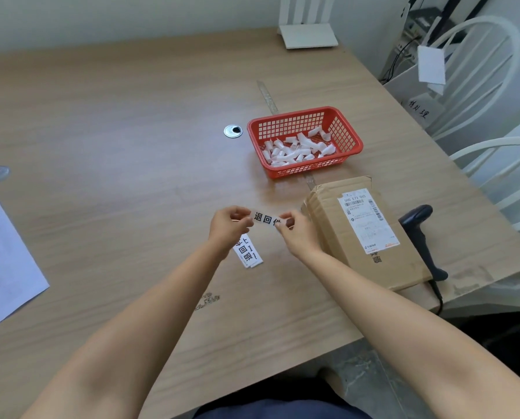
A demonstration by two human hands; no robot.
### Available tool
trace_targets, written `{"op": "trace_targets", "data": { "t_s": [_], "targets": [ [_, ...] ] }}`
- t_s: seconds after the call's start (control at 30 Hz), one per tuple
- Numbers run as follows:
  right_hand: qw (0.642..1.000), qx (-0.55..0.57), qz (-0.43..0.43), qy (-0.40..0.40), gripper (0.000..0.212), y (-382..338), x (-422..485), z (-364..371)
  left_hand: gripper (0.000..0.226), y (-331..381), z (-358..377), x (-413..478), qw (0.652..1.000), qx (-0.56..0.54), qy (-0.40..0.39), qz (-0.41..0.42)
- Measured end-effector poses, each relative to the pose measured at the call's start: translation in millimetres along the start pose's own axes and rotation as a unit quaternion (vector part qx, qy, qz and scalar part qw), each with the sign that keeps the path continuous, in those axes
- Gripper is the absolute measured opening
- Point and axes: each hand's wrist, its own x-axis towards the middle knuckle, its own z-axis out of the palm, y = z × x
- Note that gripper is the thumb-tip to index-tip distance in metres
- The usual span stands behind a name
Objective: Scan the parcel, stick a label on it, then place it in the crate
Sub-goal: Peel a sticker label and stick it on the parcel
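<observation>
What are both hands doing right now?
Left hand: closed, pinching the left end of the label strip.
Right hand: closed, pinching the strip's right end.

A label is pinched between fingers of both hands. Spare labels are seen below the left fingers, a parcel right of them, a scanner beyond it, a basket behind.

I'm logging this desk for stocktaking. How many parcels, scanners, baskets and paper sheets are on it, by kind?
Parcel: 1
Scanner: 1
Red basket: 1
Paper sheet: 1
Total: 4
</observation>
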Motion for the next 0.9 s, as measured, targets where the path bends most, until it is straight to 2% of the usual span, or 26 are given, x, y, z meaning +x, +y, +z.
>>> {"op": "trace_targets", "data": {
  "t_s": [0.1,0.17,0.23,0.33,0.57,0.9],
  "targets": [
    [0.985,-0.05,-0.099,0.136,0.028,-9.9,-9.6,-23.1,0.018,13.0,0.0,-6.2,1.0,-0.015,-0.003,0.018],
    [0.969,-0.049,-0.171,0.171,0.022,-19.1,-17.4,-37.6,0.014,20.1,1.9,-11.0,0.999,-0.028,-0.004,0.028],
    [0.962,-0.06,-0.225,0.141,0.018,-27.7,-24.3,-46.5,0.016,27.7,5.5,-16.8,0.998,-0.055,-0.015,0.036],
    [0.962,-0.043,-0.251,0.097,0.02,-36.9,-32.2,-53.1,0.017,41.8,12.1,-26.6,0.994,-0.093,-0.033,0.049],
    [0.964,-0.021,-0.236,0.125,0.025,-45.0,-37.1,-70.2,0.023,70.1,25.8,-49.5,0.985,-0.133,-0.077,0.076],
    [0.951,0.004,-0.281,0.129,0.023,-48.4,-41.0,-88.7,0.021,88.7,26.7,-64.9,0.977,-0.162,-0.118,0.077]
  ]
}}
